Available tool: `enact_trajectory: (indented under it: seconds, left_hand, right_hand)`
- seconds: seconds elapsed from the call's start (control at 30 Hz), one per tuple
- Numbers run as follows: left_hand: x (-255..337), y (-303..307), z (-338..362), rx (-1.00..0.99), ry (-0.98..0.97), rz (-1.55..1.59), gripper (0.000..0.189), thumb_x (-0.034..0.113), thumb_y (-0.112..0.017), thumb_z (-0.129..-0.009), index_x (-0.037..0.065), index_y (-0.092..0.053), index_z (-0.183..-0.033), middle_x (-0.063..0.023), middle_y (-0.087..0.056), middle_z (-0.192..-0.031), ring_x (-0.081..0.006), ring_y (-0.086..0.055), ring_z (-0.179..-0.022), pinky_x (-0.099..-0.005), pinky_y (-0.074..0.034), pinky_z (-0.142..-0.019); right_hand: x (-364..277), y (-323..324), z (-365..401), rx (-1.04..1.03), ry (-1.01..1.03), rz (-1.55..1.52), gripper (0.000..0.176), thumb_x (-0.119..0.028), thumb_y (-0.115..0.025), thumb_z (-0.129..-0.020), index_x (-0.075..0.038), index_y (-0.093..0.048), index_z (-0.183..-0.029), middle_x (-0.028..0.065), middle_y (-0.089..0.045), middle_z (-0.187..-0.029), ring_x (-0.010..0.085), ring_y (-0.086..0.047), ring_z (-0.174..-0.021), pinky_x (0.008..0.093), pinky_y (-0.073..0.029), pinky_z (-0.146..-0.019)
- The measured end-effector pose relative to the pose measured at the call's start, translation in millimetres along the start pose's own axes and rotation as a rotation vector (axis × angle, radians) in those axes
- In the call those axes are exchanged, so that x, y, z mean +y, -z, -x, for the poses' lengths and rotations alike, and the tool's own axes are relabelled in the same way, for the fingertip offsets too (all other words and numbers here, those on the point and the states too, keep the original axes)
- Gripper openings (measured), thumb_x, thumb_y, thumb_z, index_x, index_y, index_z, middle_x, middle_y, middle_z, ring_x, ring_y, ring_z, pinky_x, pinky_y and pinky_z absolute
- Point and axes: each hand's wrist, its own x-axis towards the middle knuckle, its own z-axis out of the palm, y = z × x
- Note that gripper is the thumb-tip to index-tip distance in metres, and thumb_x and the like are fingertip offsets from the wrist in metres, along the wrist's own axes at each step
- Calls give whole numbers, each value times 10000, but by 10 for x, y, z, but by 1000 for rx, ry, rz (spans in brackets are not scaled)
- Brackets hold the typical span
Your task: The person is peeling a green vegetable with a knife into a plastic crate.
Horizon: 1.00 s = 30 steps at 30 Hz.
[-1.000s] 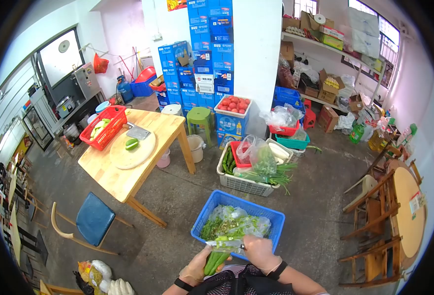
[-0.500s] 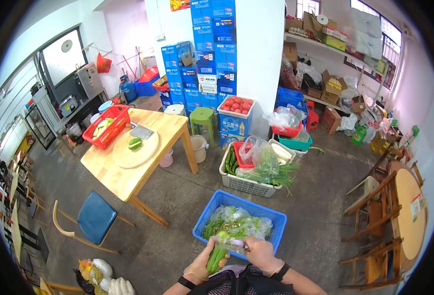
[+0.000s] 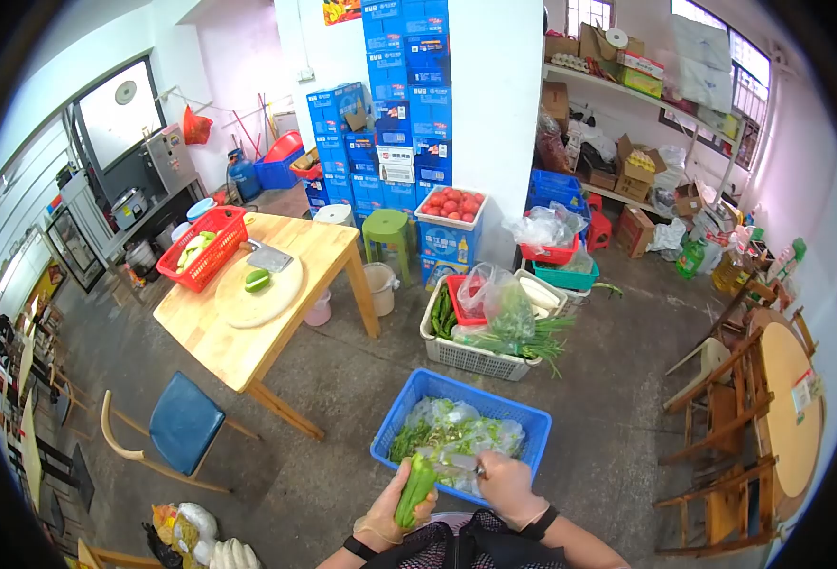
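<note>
A long green vegetable (image 3: pixel 415 493) is gripped in my left hand (image 3: pixel 387 510), tilted with its upper end near the rim of a blue basket (image 3: pixel 542 427). My right hand (image 3: pixel 511 490) is closed round the handle of a peeler or small blade (image 3: pixel 458 462), whose metal part lies close to the vegetable's upper end; its exact form is blurred. Both hands wear thin clear gloves. Under and beyond them, the basket holds leafy greens and clear plastic bags (image 3: pixel 494 434).
At the left, a wooden table (image 3: pixel 214 332) bears a red basket (image 3: pixel 176 266), a cleaver (image 3: pixel 270 257) and a round board (image 3: pixel 257 308) with green pieces. A vegetable crate (image 3: pixel 475 358) stands beyond the blue basket. A blue chair (image 3: pixel 186 420) is at lower left.
The tool in my right hand has turned and now shows its metal part. The vegetable in my left hand stands slightly higher and further left. The view has shifted a little.
</note>
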Motion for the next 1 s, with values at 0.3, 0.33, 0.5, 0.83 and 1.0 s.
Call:
enact_trajectory:
  seconds: [0.3, 0.33, 0.5, 0.83, 1.0]
  left_hand:
    - [-19, -43, -7, -167, 76, 287, 620, 616, -389, -964, 13, -534, -987, -63, -487, -684, -120, -411, -433, -248, -335, -394]
    - [-21, -73, 8, -138, 53, 316, 611, 612, -389, -965, 21, -534, -1017, -67, -487, -691, -119, -406, -421, -254, -327, -380]
    - [9, -30, 78, -239, 9, 210, 588, 604, -392, -967, 47, -539, -1081, -73, -520, -727, -127, -435, -447, -261, -352, -397]
    - [-33, -375, -172, 34, -541, -116, 462, 439, -623, -905, 150, -510, -1247, -52, -596, -1085, -221, -612, -951, -431, -539, -846]
    - [-98, -255, -354, 18, -625, -148, 444, 350, -598, -950, 164, -428, -1316, -71, -566, -1212, -273, -631, -1005, -430, -566, -790]
  right_hand:
    - [23, -256, -56, -64, -32, -190, 133, -104, -671, -732, -99, -611, -850, 131, -647, -714, 342, -649, -679, 457, -502, -584]
    - [62, -288, -59, -98, -116, -186, 136, -121, -663, -748, -96, -625, -876, 136, -651, -707, 349, -650, -678, 459, -504, -590]
    - [296, -468, 8, -174, -278, -226, 193, -198, -654, -792, -86, -656, -950, 167, -653, -698, 373, -654, -690, 475, -509, -613]
    - [-75, 71, -113, -847, -733, -1457, 212, -221, -674, -907, -75, -599, -1041, -18, -614, -704, 6, -437, -467, 183, -289, -387]
    - [-53, -17, -75, -951, -677, -1480, 237, -159, -665, -908, -58, -563, -1096, -35, -512, -609, 31, -364, -411, 220, -238, -384]
